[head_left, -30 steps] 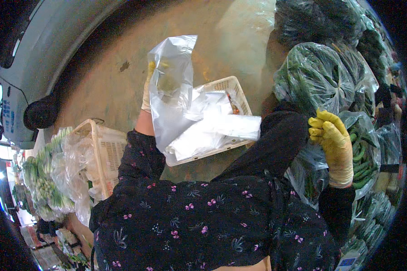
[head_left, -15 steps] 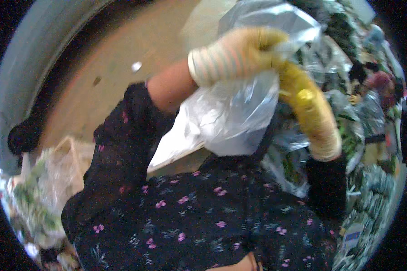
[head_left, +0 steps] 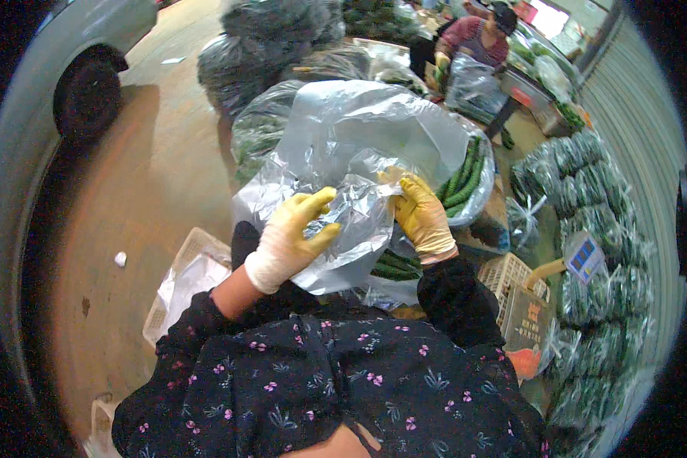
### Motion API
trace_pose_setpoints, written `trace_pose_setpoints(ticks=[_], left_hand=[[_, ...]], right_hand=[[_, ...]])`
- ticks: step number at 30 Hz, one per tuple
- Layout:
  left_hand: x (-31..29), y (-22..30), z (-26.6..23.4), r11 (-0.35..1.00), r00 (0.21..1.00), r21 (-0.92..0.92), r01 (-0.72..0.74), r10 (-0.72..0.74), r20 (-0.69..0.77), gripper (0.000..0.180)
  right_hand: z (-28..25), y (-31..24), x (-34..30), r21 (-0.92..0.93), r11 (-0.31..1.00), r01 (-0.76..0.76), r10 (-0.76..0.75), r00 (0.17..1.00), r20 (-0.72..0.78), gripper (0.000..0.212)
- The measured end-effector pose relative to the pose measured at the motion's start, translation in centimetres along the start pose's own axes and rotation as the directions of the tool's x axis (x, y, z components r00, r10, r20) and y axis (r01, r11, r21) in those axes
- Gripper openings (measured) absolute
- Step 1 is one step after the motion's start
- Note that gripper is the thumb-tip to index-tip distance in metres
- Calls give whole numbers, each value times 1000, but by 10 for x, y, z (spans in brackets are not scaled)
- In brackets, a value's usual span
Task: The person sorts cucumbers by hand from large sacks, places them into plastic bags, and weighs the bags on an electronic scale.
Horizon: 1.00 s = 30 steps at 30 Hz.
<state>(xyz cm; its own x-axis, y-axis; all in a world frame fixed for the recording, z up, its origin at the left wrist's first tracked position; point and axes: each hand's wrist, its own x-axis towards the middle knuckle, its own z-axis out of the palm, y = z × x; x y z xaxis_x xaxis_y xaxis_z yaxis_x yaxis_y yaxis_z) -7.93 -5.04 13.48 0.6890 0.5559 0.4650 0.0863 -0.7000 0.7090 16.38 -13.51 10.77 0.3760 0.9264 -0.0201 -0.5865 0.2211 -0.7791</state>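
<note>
A large clear plastic bag (head_left: 370, 122) spreads in front of me, crumpled in its middle. My right hand (head_left: 426, 221), in a yellow-coated glove, pinches the bag's gathered film at its right side. My left hand (head_left: 286, 240), gloved the same way, lies against the near left part of the bag with thumb and fingers apart. Long green cucumbers (head_left: 466, 181) rest in a plastic-lined container to the right of the bag. More cucumbers (head_left: 395, 265) show below my right hand, partly covered by the film.
A cream plastic crate (head_left: 160, 309) with white sheets stands at left, another crate (head_left: 496, 286) at right near a digital scale display (head_left: 585, 258). Bagged cucumbers (head_left: 599, 294) are stacked along the right wall. A co-worker (head_left: 477, 38) works at the back. A vehicle wheel (head_left: 89, 93) is far left.
My view has tilted up and shifted, showing more of the room. My hands, together at the bag before, are now apart; the left has come away while the right keeps hold of the film.
</note>
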Motion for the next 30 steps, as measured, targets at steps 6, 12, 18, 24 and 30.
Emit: trace_pose_setpoints(ticks=[6,12,18,24,30], left_hand=[[-21,-2,18,608,842,-592,529,-464,276,28],[-37,-38,77,-38,376,-413,910,-347,859,64],[47,-21,144,-184,800,-846,500,-276,533,42],[120,-82,-2,350,966,-935,53,-257,-41,26],[47,-98,-154,718,761,-696,-18,-442,-476,40]], right_hand=[[-61,-29,-20,246,968,44,6,980,-200,25],[-70,-54,-38,224,968,110,-73,983,-170,35],[-51,-69,-6,176,959,221,-202,972,-117,29],[-57,-121,-21,63,985,163,-167,984,56,39],[-126,-105,-42,-219,968,124,-172,961,-216,39]])
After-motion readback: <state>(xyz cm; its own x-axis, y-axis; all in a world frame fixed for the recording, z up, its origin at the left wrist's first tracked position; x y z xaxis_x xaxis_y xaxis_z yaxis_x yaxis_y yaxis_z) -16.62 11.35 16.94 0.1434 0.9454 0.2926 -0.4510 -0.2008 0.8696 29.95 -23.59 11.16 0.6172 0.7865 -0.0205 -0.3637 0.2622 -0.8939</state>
